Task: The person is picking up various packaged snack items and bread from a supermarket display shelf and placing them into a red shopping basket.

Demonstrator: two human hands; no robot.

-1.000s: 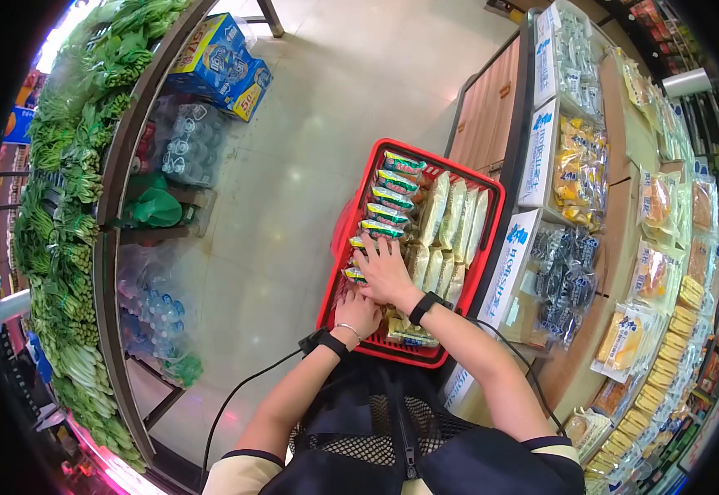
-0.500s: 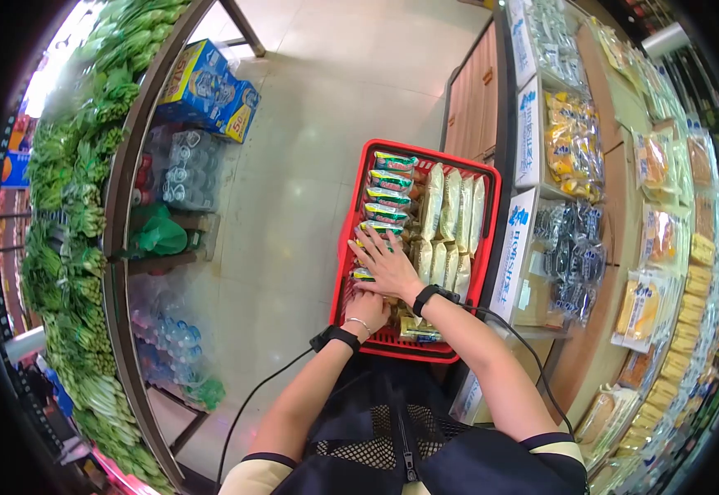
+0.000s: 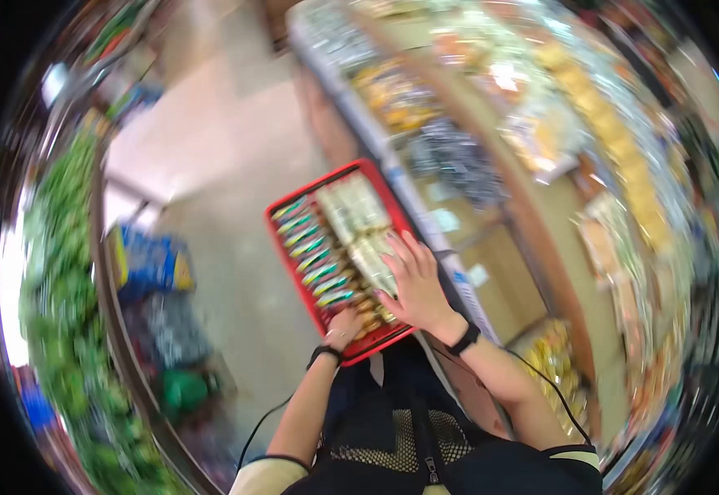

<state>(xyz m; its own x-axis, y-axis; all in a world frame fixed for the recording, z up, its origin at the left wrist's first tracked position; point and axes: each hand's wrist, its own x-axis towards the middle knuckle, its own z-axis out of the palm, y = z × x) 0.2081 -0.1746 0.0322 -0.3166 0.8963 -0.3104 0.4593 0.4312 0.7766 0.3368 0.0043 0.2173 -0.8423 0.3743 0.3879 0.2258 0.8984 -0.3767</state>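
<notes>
A red basket (image 3: 284,252) holds a row of small green-and-white packets (image 3: 312,260) on its left and pale wrapped packets (image 3: 350,206) on its right. My right hand (image 3: 415,285) lies over the pale packets near the basket's right rim, its fingers spread and holding nothing. Low in the basket's front left corner is my left hand (image 3: 344,324), below the last green-and-white packet and beside some golden-brown packets (image 3: 368,313). Its fingers point down and are hidden and blurred, so their grip does not show.
On the right stands a shelf (image 3: 533,264) with bagged bread and dark packets (image 3: 458,161). To the left, leafy greens (image 3: 67,289) fill a rack above a blue box (image 3: 149,260) and a green bag (image 3: 185,388). Pale floor (image 3: 227,181) runs between.
The view has swung round and blurred, and the basket appears tilted. My right hand has moved off the green-and-white packets, away from my left hand, to the pale packets at right.
</notes>
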